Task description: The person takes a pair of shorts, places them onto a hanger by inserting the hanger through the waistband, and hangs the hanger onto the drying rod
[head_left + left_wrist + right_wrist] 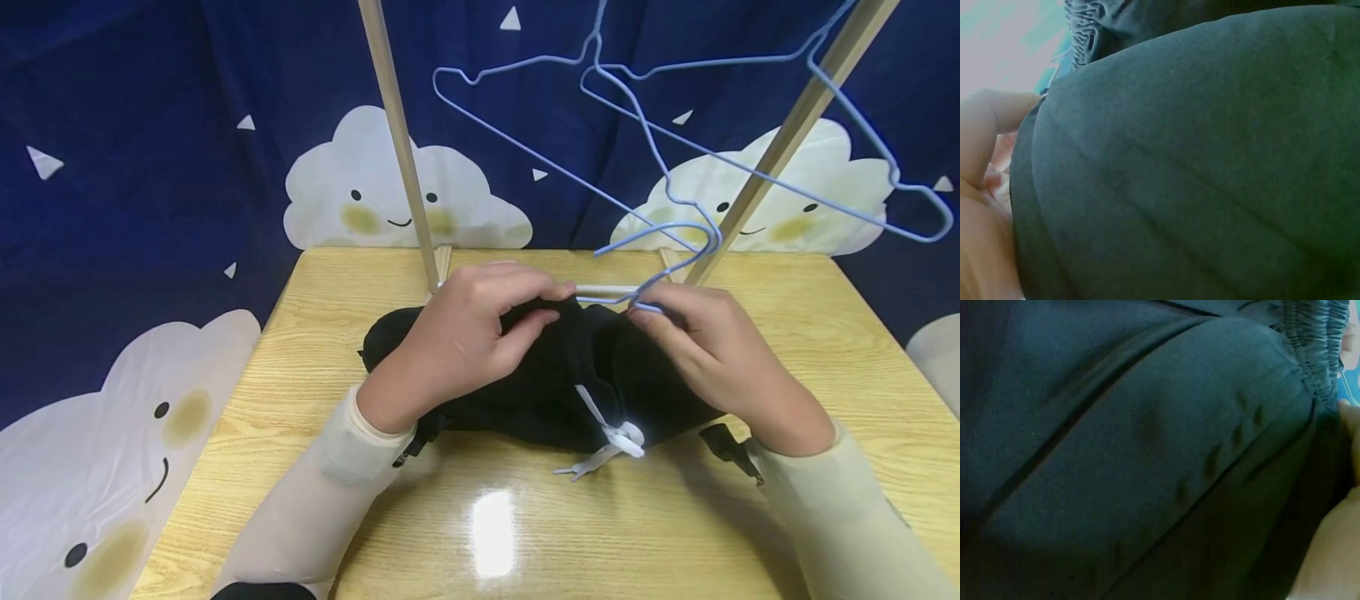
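Black pants (525, 408) hang bunched below both hands, a white drawstring (622, 439) tied in a bow at their front. The left wrist view shows a smooth fold of the pants (1197, 162); their gathered elastic waistband (1316, 350) appears in the right wrist view. My left hand (480, 325) pinches the pants' top edge between thumb and fingers. My right hand (705, 350) pinches a blue wire hanger (667, 271) near the base of its hook, against the cloth. The hanger's lower part is hidden by the pants and hand.
Two more blue hangers (517, 154) (750, 171) hang above, close to the hands. Wooden posts (397, 125) (795, 137) of a rack stand behind, with a white rod (607, 289) low between them. The wooden table (420, 533) lies beneath, before a dark blue cloud-patterned curtain (150, 92).
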Demonstrator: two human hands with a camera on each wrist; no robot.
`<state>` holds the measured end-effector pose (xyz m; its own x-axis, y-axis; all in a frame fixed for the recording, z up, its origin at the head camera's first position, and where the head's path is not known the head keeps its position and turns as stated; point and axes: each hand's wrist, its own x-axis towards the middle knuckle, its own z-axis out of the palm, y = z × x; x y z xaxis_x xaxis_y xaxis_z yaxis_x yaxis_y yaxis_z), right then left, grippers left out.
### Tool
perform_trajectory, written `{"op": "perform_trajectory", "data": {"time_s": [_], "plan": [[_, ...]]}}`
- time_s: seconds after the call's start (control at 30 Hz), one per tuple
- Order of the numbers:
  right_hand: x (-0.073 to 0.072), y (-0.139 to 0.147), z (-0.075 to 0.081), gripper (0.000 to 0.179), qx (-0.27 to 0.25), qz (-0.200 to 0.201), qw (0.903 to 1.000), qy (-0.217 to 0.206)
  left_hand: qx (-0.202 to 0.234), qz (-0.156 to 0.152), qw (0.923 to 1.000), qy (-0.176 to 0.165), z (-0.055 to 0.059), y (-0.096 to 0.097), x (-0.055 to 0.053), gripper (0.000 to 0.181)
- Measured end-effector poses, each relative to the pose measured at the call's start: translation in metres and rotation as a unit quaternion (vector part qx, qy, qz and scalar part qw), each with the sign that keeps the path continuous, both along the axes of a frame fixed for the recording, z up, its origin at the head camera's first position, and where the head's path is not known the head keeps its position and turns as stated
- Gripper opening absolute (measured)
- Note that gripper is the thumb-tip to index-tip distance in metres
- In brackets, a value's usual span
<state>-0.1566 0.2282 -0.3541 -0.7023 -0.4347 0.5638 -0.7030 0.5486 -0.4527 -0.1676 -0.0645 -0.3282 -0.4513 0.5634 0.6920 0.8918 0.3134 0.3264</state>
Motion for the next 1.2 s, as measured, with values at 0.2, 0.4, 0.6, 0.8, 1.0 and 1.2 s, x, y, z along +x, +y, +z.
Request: {"op": "perform_trajectory", "data": {"time_s": [0.2, 0.4, 0.6, 0.8, 1.0, 1.2], "plan": [[0.001, 0.002, 0.001, 0.016, -0.004, -0.003, 1.0, -0.002, 0.003, 0.002, 1.0, -0.002, 0.0, -0.001, -0.002, 0.019], [0.001, 0.005, 0.003, 0.016, -0.009, -0.008, 0.9999, -0.004, 0.005, 0.007, 1.0, 0.0, 0.002, -0.003, -0.002, 0.019], [0.001, 0.008, 0.004, 0.016, -0.013, -0.013, 0.9998, -0.001, 0.011, 0.011, 0.9999, 0.005, 0.005, -0.004, -0.001, 0.018], [0.001, 0.011, 0.005, 0.016, -0.022, -0.011, 0.9997, 0.006, 0.015, 0.009, 0.9998, 0.003, 0.006, -0.006, -0.002, 0.017], [0.002, 0.012, 0.006, 0.015, -0.027, -0.021, 0.9994, 0.002, 0.017, 0.013, 0.9998, 0.001, 0.006, -0.009, -0.003, 0.017], [0.002, 0.014, 0.008, 0.015, -0.031, -0.03, 0.9991, -0.001, 0.018, 0.017, 0.9997, 0.003, 0.006, -0.011, -0.003, 0.017]]}}
